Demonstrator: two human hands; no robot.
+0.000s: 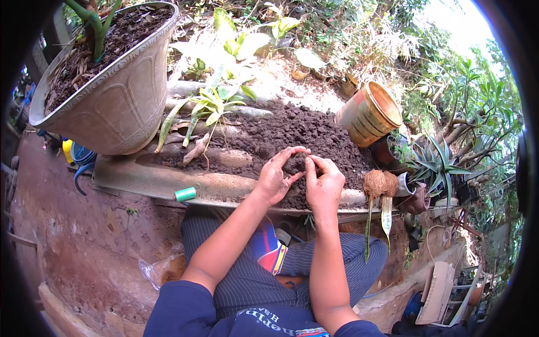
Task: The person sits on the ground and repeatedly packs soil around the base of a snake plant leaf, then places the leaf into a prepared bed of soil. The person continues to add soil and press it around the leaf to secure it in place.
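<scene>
Both my hands are soiled and come together over a heap of dark, crumbly soil (307,128). My left hand (276,175) curves with thumb and fingers apart; dark soil shows in the gap, and whether a lump is held there cannot be told. My right hand (324,181) has its thumb and forefinger bent close to the left fingertips; anything small between them is hidden. Right of the hands, two fibre-wrapped root balls (380,184) sit at the slab's edge, with variegated leaves (386,217) hanging down. A green thread spool (185,194) lies on the left front edge.
The ridged slab (134,172) carries the soil and several loose leafy plants (210,105). A large planter (122,92) stands at left. The orange-brown pot (368,113) tilts behind the heap. A spiky potted plant (438,164) is at right. A plastic bag of fibre (166,269) lies on the ground.
</scene>
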